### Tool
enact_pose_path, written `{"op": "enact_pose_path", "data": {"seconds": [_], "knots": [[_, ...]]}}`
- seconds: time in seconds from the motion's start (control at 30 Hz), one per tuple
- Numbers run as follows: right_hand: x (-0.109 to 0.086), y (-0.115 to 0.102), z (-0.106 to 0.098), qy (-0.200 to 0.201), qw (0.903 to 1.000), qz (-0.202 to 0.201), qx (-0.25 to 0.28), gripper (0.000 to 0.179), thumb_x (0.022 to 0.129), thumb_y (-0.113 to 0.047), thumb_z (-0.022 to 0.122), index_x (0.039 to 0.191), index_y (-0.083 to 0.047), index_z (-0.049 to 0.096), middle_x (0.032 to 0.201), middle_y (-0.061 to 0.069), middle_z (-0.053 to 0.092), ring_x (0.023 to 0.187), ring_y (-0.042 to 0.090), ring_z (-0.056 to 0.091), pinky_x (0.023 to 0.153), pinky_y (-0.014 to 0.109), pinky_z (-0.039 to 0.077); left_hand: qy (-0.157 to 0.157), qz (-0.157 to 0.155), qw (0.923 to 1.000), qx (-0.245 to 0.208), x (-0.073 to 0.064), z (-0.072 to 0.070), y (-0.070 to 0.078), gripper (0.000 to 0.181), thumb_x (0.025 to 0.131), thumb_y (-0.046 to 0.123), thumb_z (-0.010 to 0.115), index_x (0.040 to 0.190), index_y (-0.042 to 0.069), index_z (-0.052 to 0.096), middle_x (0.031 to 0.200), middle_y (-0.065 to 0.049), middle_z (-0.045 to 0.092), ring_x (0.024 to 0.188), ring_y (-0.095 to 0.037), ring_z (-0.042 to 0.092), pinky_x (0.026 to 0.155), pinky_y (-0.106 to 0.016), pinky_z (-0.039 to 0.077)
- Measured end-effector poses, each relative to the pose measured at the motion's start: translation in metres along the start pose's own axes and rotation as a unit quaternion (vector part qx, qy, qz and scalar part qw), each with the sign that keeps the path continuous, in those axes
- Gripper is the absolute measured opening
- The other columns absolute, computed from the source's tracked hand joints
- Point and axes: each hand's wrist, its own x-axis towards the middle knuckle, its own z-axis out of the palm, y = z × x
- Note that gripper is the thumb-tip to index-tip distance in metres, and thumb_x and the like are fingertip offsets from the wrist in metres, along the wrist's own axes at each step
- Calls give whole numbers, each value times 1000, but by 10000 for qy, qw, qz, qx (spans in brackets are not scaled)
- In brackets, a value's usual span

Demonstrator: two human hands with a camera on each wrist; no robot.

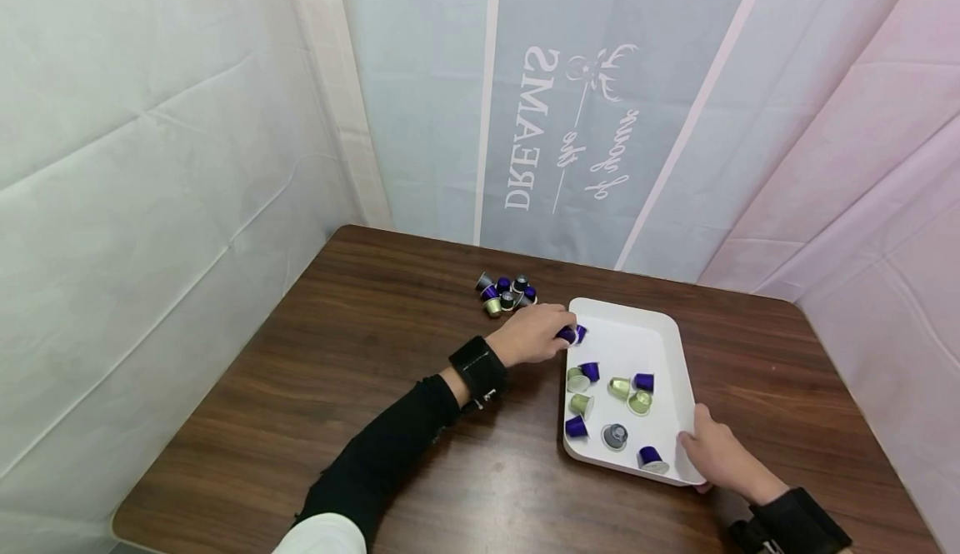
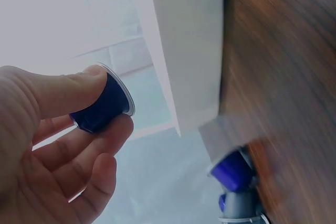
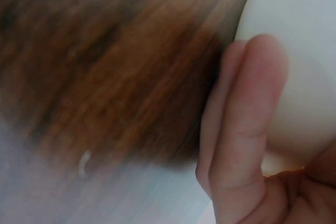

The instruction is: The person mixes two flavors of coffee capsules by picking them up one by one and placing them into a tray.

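White sleeve nearest, bottom edge of head view. Left hand pinches a blue coffee pod at the left rim of a white tray. Right hand grips the tray's near right corner. Mixed pods lie inside; a pile of pods sits on the table. Left wrist: pod between thumb and fingers. Right wrist: fingers along the tray's side.

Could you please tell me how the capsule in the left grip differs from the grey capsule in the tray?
Colour: the held capsule is dark blue, while the grey capsule is grey.
Support: the held capsule is pinched in the left grip, whereas the grey capsule rests in the tray.
Shared: both are small and cup-shaped, with a pale rim.
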Motion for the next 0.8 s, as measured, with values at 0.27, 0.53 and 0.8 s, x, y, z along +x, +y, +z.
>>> {"op": "enact_pose_path", "data": {"seconds": [0.27,0.53,0.8], "knots": [[0,-2,-1,26,10000,-20,1,39,94,-1,38,119,20,16,72,22,47,44,19,55,39,34,48,-317,144,9993,-103,10,-6,19,17,92,30,62,104,17,63,92,5,56,74,-6,49,60,-19,39],[0,-2,-2,22,10000,-18,-4,40,93,-2,38,119,20,16,71,21,46,44,19,55,39,34,47,-834,124,9963,-157,23,-5,32,8,92,25,61,96,19,58,88,6,50,72,-7,45,55,-19,34],[0,-1,-1,-3,10000,-3,-6,40,94,-2,38,120,20,16,70,19,46,43,19,54,39,34,47,-1101,173,9937,-101,37,-1,42,10,92,24,62,101,19,60,91,6,50,76,-7,45,61,-19,36]]}}
